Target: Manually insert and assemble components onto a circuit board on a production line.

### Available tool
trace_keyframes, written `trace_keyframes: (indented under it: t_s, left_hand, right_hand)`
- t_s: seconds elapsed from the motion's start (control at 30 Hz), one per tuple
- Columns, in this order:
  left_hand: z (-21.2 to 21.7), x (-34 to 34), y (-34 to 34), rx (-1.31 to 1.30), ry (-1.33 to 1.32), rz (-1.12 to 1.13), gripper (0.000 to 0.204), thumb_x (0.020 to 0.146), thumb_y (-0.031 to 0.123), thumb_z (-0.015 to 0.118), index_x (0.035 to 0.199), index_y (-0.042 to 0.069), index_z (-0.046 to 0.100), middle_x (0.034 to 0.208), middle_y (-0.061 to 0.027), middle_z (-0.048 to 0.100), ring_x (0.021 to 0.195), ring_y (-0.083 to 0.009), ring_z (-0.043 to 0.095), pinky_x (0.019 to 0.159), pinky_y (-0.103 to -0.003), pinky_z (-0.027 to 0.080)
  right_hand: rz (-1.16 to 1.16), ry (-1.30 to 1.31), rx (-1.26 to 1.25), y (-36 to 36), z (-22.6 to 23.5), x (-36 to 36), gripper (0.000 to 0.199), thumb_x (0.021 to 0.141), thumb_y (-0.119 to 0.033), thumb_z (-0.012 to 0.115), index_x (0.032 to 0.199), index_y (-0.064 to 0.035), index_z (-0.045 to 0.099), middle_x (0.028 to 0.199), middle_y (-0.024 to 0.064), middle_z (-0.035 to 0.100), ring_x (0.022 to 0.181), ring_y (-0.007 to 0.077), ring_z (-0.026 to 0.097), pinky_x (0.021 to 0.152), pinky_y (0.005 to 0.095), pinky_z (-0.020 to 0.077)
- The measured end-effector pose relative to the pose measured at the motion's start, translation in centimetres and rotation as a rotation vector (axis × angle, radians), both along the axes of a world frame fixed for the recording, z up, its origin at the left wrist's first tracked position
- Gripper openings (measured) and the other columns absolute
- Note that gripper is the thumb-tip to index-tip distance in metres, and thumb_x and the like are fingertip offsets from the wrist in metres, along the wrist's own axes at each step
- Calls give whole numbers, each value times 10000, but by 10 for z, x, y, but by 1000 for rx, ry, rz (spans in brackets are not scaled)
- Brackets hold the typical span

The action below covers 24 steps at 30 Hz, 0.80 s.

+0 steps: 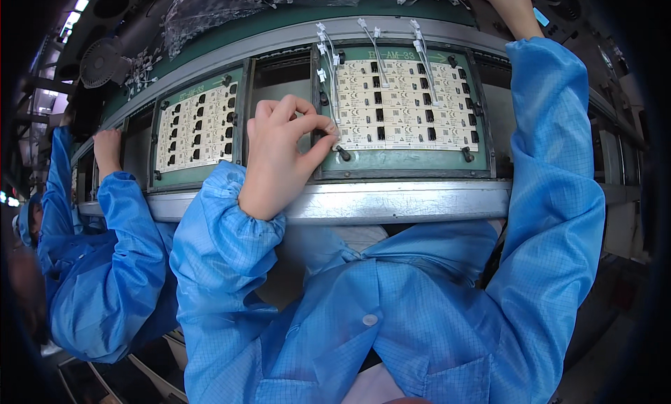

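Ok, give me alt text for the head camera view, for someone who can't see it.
The person's left hand, in a blue cleanroom sleeve, pinches at the left edge of a white panel of small circuit boards clamped in a green fixture frame on a conveyor. The right arm reaches up, its hand out of frame. A co-worker's hand rests left.

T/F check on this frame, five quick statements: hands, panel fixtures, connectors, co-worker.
1. The left hand pinches at the lower left corner of the circuit board panel. True.
2. The right hand is on the same panel. False: the right forearm reaches up past it, and the hand is out of view.
3. White wire connectors stand along the panel's top edge. True.
4. The green fixture is red. False: green.
5. A co-worker's hand rests at the left. True.
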<state>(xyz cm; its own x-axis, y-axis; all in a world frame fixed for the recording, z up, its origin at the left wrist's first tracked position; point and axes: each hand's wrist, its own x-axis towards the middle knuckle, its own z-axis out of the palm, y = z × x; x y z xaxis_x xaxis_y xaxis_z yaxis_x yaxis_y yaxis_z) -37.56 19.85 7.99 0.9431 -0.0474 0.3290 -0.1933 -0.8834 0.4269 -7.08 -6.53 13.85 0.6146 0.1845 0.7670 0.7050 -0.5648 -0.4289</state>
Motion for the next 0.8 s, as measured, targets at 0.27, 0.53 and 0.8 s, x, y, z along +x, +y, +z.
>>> trace_keyframes:
  t_s: [0.27,0.53,0.8]
  left_hand:
    - [-5,5,4,-39,15,-27,104,807,163,768,906,131,754,962,1,573,975,-260,479,854,-385,347]
    - [-4,-4,-4,99,-134,-24,97,797,128,763,887,99,739,992,-10,576,1006,-274,485,858,-402,357]
    - [-1,3,-2,178,-137,-141,88,809,116,745,883,73,724,1041,-22,575,1044,-283,485,871,-411,380]
  right_hand:
    - [147,52,118,-16,-3,-2,155,888,-63,626,993,40,677,862,84,710,803,149,667,712,277,523]
    - [225,303,248,-27,-15,-44,151,922,-63,596,1042,2,659,806,9,638,693,70,588,610,217,461]
    - [270,393,385,-57,-48,-40,157,943,-91,608,1072,-16,658,816,8,638,683,68,589,605,210,466]
